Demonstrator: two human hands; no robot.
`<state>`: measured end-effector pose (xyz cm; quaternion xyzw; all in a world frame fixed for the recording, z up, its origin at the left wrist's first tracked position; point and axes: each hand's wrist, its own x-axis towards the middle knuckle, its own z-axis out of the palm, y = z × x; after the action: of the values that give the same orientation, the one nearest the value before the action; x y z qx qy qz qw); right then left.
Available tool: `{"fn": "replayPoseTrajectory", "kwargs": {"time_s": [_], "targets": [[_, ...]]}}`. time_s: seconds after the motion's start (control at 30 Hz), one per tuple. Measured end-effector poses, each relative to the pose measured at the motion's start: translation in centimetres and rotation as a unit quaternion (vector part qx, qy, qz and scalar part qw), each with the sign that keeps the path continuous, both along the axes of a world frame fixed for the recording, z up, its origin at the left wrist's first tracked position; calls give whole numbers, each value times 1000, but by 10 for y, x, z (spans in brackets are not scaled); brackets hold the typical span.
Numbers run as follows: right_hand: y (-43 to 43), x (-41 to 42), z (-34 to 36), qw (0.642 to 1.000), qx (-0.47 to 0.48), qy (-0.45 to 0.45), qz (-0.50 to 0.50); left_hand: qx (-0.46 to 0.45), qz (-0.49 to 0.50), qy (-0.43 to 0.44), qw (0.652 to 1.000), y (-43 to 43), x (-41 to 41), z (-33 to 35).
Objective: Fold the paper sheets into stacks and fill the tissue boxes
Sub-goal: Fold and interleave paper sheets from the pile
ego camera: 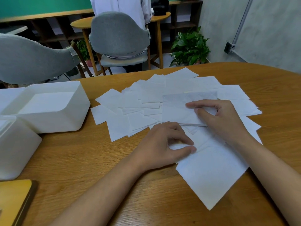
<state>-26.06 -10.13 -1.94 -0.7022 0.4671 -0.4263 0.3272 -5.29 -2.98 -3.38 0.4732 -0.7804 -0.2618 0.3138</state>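
Several white paper sheets lie fanned out and overlapping across the wooden table. My left hand pinches the corner of a large sheet near the front edge between thumb and forefinger. My right hand rests on a folded stack in the middle of the spread, forefinger stretched out to the left, the other fingers curled on the paper. An open white tissue box stands at the left, with a second white box in front of it.
A yellow-topped object lies at the front left corner. Beyond the table are two grey chairs, a round wooden side table, a potted plant and a person in white seated with their back turned.
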Motion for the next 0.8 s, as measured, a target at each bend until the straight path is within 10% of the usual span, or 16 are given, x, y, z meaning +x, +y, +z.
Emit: {"fn": "replayPoseTrajectory", "kwargs": {"time_s": [0.47,0.8], "targets": [[4,0,3,1000,16,2,11,40,0,96,995,-3,2,0],[15,-1,16,992,14,-61,107,-234,159,129,950,-5,11,3]]}}
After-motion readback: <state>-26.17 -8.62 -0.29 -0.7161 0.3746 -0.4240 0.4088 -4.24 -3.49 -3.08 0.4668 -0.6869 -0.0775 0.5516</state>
